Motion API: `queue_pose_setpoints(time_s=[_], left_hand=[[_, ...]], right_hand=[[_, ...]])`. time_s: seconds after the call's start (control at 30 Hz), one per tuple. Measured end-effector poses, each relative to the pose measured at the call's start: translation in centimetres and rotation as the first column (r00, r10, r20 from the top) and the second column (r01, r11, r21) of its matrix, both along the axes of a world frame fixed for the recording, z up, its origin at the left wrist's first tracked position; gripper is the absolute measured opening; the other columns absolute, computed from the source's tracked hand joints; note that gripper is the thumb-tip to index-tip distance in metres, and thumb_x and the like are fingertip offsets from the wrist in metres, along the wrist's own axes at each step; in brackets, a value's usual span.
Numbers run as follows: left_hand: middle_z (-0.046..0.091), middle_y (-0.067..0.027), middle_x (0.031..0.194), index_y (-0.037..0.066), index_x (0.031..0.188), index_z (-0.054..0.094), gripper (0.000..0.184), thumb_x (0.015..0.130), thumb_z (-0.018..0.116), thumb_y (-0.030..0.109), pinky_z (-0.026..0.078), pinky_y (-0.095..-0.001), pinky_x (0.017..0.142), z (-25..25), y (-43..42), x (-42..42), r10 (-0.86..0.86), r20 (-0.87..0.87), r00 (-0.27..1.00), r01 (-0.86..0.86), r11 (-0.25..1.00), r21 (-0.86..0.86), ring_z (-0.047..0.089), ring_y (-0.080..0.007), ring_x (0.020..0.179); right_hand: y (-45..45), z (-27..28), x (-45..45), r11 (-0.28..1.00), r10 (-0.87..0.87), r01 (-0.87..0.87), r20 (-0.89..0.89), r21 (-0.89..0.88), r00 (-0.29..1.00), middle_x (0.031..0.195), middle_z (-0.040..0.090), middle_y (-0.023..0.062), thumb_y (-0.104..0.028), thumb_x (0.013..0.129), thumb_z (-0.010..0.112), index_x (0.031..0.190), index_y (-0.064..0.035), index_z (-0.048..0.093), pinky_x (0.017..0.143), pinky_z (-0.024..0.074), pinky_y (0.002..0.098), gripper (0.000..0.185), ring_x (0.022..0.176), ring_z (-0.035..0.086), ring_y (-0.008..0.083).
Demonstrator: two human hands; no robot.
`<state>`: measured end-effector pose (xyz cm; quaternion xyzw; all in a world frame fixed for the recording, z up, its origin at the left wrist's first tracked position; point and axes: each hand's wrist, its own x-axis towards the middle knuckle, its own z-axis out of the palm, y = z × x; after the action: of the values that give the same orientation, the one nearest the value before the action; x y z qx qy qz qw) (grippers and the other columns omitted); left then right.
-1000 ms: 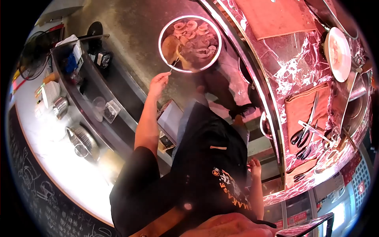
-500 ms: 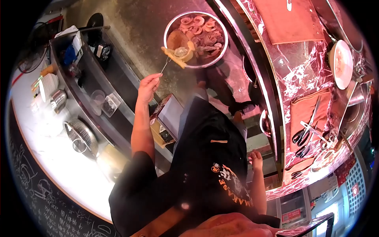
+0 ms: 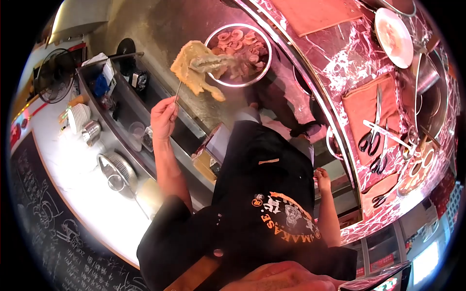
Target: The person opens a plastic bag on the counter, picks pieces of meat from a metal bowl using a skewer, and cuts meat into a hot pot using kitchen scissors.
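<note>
The left hand [image 3: 164,117] is clamped on a metal utensil [image 3: 178,91]; right hand [image 3: 322,179] grip indeterminable. Uneven loading could drop the meat [image 3: 187,62] outside the bowl [image 3: 238,86].

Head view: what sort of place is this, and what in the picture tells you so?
Probably a restaurant kitchen: a big bowl of what looks like meat, scissors on a folded cloth, and a chalkboard with handwriting.

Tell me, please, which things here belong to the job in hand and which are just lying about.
Seemingly in use:
thin tool in left hand
flat piece on it
bowl of food pieces

Lying about:
scissors
folded cloth
stacked dishes
</note>
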<state>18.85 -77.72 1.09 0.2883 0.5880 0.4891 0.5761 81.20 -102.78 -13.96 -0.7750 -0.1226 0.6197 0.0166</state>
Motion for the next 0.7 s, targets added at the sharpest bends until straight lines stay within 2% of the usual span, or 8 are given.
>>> queue_pose_setpoints(time_s=[0.1,0.3,0.4,0.6,0.7], left_hand=[[0.054,-0.0025,0.070,-0.005,0.112,0.064,0.023,0.090,0.058,0.003,0.029,-0.0186,0.049,1.7,0.3,0.1,-0.007,-0.096,0.995,0.008,1.000,0.008,0.041,-0.0069,0.057],[0.053,-0.0022,0.070,-0.005,0.112,0.064,0.024,0.090,0.058,0.003,0.029,-0.0179,0.048,3.0,-0.4,0.2,0.029,-0.167,0.986,-0.026,0.999,0.025,0.042,-0.0062,0.057],[0.054,-0.0023,0.071,-0.004,0.114,0.063,0.026,0.090,0.058,0.003,0.028,-0.0174,0.048,3.5,-1.1,-0.3,0.040,-0.124,0.991,-0.036,0.999,0.034,0.041,-0.0058,0.056],[0.050,-0.0021,0.070,-0.007,0.118,0.059,0.028,0.091,0.056,0.002,0.026,-0.0171,0.048,5.9,-0.4,0.0,0.121,-0.145,0.982,-0.102,0.986,0.132,0.039,-0.0063,0.056],[0.048,-0.0013,0.072,-0.009,0.122,0.054,0.034,0.091,0.056,0.004,0.027,-0.0184,0.049,7.1,-0.3,-0.5,0.127,-0.145,0.981,-0.097,0.975,0.197,0.038,-0.0062,0.056]], right_hand=[[0.6,-0.4,0.0,1.000,-0.008,0.008,0.002,-0.005,1.000,0.093,0.064,-0.0004,-0.026,0.092,0.058,0.122,-0.0123,0.057,0.060,0.0438,0.0240,0.033,0.074,0.059,0.0091],[0.8,-0.9,0.4,0.999,-0.025,0.025,-0.025,0.029,0.999,0.094,0.066,-0.0009,-0.027,0.092,0.059,0.120,-0.0136,0.059,0.063,0.0449,0.0269,0.032,0.077,0.060,0.0102],[0.6,-0.7,0.7,0.997,-0.058,0.060,-0.043,0.042,0.997,0.094,0.066,-0.0010,-0.028,0.091,0.059,0.121,-0.0136,0.058,0.064,0.0451,0.0266,0.033,0.078,0.060,0.0098],[-1.1,3.9,2.7,0.982,-0.139,0.134,0.028,0.130,0.990,0.093,0.066,-0.0022,-0.028,0.091,0.060,0.120,-0.0127,0.058,0.062,0.0443,0.0233,0.033,0.076,0.060,0.0077],[-2.5,7.7,5.4,0.953,-0.228,0.216,0.034,0.214,0.973,0.087,0.065,-0.0009,-0.025,0.092,0.061,0.113,-0.0087,0.062,0.061,0.0447,0.0238,0.027,0.074,0.060,0.0081]])
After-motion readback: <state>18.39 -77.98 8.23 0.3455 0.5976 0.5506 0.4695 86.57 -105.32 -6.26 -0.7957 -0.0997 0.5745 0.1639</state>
